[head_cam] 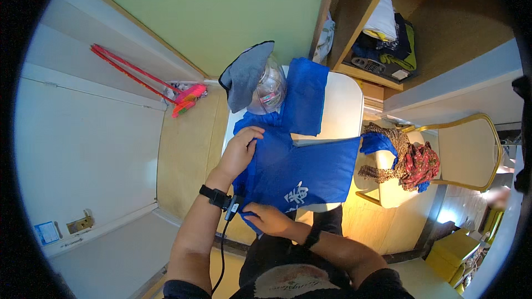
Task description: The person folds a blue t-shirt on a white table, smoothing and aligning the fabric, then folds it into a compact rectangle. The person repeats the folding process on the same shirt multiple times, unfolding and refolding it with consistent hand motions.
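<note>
A blue cloth garment [307, 166] with white printed characters lies spread over a white table [343, 99], its lower part reaching past the near edge. My left hand [243, 147] rests at the garment's upper left edge, fingers bent on the fabric. Lower down, my right hand [268, 219] is at its near left corner, thumb and fingers around the edge of the cloth. Beyond them lies a folded blue cloth [305, 95], next to a clear plastic container [270, 91] partly covered by a grey cloth [247, 77]. The undersides of both hands are hidden.
Right of the table, a gold-framed chair [465, 153] holds a leopard-print cloth [388, 137], a red patterned cloth [419, 164] and blue fabric. A wooden shelf [368, 81] holds folded clothes [382, 20] and a remote control [368, 65]. A pink broom [189, 93] leans at the left wall.
</note>
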`<control>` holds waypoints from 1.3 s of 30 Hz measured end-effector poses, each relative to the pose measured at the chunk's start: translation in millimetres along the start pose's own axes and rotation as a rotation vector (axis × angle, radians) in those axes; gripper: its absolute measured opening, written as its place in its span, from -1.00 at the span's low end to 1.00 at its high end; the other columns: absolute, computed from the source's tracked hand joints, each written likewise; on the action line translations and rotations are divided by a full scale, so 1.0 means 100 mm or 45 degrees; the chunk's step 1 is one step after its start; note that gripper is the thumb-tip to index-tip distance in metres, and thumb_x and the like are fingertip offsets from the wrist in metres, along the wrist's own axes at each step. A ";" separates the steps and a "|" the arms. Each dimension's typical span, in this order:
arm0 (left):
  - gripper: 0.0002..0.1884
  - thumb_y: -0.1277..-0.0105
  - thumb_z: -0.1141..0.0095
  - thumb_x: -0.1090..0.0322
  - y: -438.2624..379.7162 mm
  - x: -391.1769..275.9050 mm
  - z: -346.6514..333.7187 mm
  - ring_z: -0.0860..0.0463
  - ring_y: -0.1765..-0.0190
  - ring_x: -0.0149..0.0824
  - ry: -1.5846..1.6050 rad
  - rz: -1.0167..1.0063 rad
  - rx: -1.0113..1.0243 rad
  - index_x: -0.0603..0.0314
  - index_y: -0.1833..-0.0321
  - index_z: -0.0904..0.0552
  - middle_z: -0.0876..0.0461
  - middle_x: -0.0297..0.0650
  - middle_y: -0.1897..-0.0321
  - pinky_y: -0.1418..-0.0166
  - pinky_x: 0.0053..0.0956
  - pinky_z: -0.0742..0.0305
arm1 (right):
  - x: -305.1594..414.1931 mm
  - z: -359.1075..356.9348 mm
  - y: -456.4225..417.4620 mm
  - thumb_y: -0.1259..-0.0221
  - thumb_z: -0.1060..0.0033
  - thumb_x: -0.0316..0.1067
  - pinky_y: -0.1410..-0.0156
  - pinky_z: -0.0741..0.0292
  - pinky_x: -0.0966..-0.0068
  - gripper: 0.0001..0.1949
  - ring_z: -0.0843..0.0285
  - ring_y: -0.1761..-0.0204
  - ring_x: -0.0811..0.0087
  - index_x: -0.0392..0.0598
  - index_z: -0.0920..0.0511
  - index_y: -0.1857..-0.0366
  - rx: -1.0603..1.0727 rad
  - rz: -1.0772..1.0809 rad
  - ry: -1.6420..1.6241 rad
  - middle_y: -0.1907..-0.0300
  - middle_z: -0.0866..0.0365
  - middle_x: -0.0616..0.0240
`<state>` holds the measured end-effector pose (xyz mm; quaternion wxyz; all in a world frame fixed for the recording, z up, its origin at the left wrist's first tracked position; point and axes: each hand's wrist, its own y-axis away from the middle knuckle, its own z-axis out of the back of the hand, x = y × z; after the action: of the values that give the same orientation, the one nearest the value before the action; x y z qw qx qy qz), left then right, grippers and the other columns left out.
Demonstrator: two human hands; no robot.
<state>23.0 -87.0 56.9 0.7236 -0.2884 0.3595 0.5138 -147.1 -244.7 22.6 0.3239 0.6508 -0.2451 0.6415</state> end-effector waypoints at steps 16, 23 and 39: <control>-0.63 -0.36 0.02 0.79 0.21 1.13 -0.28 -0.68 -0.27 -0.12 0.182 0.225 -0.153 0.26 -0.09 -0.67 -0.68 -0.11 -0.26 -0.44 -0.33 -0.48 | -1.27 -0.22 -0.70 -0.49 -0.27 -0.40 -0.03 -0.66 0.20 -0.75 -0.76 0.10 0.05 -0.17 -0.60 -0.14 -0.178 -0.110 -0.125 0.03 -0.74 -0.05; -0.22 -0.34 0.05 0.87 0.26 0.84 -0.33 -0.33 -0.66 -0.10 0.598 0.415 -0.280 0.06 -0.61 -0.39 -0.35 -0.08 -0.62 -0.60 -0.29 -0.36 | -1.39 1.10 -0.68 -0.50 -0.28 -0.48 0.10 -0.65 0.54 -0.69 -0.74 0.11 0.36 -0.13 -0.48 -0.21 -0.923 -0.156 0.168 -0.29 -0.51 0.10; 0.07 -0.21 0.24 0.94 0.63 0.71 -0.31 -0.03 -0.78 0.00 0.411 0.187 -0.148 -0.12 -0.79 0.02 0.02 -0.08 -0.79 -0.71 -0.14 -0.17 | -0.59 1.43 -1.14 -0.10 -0.65 -0.36 -0.44 -0.48 0.14 -0.12 -0.60 -0.33 0.03 -0.06 -0.30 -0.55 -0.381 0.075 0.682 -0.52 -0.45 0.10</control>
<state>-28.9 -54.1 -22.1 0.5993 -0.3813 0.4608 0.5321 29.5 -279.0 -43.4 0.4506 0.3963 -0.2616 0.7560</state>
